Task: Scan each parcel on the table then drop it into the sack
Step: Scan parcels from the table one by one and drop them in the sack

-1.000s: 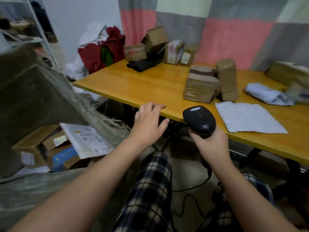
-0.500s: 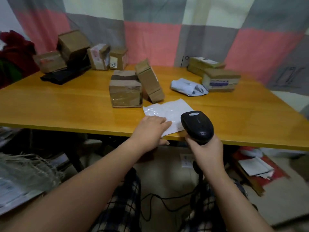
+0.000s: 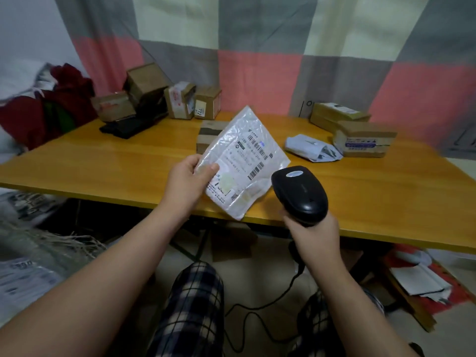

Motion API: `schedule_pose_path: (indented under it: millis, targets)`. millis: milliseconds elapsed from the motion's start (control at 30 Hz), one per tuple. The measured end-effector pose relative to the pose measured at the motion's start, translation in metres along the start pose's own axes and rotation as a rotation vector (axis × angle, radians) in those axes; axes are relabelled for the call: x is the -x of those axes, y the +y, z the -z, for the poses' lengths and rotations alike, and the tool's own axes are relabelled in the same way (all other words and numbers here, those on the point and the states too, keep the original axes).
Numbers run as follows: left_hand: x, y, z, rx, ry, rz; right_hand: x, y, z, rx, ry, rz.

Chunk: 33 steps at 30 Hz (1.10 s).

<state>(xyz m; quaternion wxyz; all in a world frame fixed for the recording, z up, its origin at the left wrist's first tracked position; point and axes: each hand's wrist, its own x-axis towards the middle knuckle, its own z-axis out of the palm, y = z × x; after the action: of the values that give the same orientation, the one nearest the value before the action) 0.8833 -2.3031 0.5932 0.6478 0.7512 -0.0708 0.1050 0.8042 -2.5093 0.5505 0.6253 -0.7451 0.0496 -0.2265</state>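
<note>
My left hand [image 3: 189, 180] pinches a flat white plastic mailer [image 3: 244, 161] by its left edge and holds it tilted up above the front of the yellow wooden table [image 3: 116, 161], its barcode label facing me. My right hand [image 3: 313, 229] grips the handle of a black corded scanner [image 3: 300, 193], whose head sits just right of the mailer's lower corner. The woven sack [image 3: 38, 243] shows only as a frayed rim at the lower left.
Cardboard parcels stand at the back left [image 3: 180, 103], behind the mailer [image 3: 208, 135] and at the back right [image 3: 363, 137], with a crumpled white bag [image 3: 310, 148] between. A black device [image 3: 131, 124] sits back left. Red cloth [image 3: 43, 112] lies left. Papers [image 3: 422, 279] litter the floor.
My left hand has picked the white mailer up off the table and turned its label towards me. The scanner has moved slightly right. The camera view has swung a little left.
</note>
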Motion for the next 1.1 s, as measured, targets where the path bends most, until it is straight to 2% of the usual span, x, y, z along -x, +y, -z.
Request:
schedule_pose_path:
  millis: [100,167,267,333,433,533,600,667,733,833,1100]
  targets:
    - [0.005,-0.004,0.008,0.059,0.009,-0.009,0.000,-0.002,-0.009,-0.075,-0.051,-0.049]
    - [0.009,-0.008,0.009,0.134,0.010,-0.010,0.000,-0.008,-0.015,-0.216,-0.097,-0.101]
    - [0.018,-0.016,0.007,0.162,-0.067,0.009,-0.002,-0.016,-0.024,-0.337,-0.142,-0.095]
    - [0.021,-0.022,0.008,0.102,-0.124,0.031,-0.005,-0.019,-0.028,-0.300,-0.125,-0.066]
    - [0.019,-0.020,0.015,-0.027,-0.148,0.041,-0.009,-0.019,-0.028,-0.120,-0.083,-0.003]
    - [0.011,-0.013,0.022,-0.025,-0.155,0.071,-0.009,-0.025,-0.023,-0.017,-0.156,0.093]
    - [0.006,-0.010,0.023,-0.026,-0.115,0.061,-0.005,-0.031,-0.023,0.064,-0.183,0.150]
    - [0.003,-0.009,0.021,-0.034,-0.038,0.028,-0.001,-0.034,-0.026,0.123,-0.117,0.201]
    - [0.003,-0.010,0.017,0.017,0.021,0.008,0.003,-0.037,-0.030,0.115,-0.065,0.168]
    - [0.004,-0.015,0.015,0.022,0.074,-0.005,0.008,-0.035,-0.035,0.060,-0.090,0.077]
    - [0.000,-0.023,0.014,-0.021,0.110,-0.013,0.017,-0.040,-0.040,0.050,-0.116,0.047]
